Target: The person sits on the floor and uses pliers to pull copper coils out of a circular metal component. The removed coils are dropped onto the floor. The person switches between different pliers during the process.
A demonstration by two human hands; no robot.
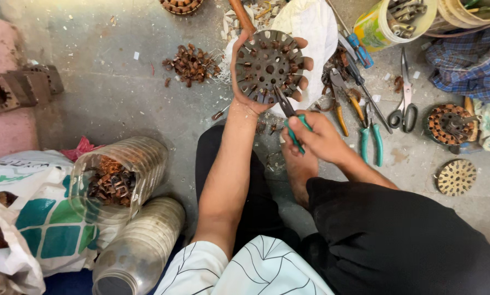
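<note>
Two hands busy, left hand (245, 76) fingers clasping round slotted disc (269, 65), right hand (317, 136) fingers gripping green-handled pliers (289, 117), white-teal printed bag (42, 218) lower left

scissors (404, 112) | spare green-handled pliers (371, 139) | copper scrap pile (192, 64) | clear jar of scrap (119, 177) | yellow bucket (377, 24)

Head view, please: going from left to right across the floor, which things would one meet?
Rusty metal block → plastic jar of scrap pieces → pile of copper bits → slotted metal disc in the left hand → green-handled pliers → scissors → copper-wound disc.
</note>
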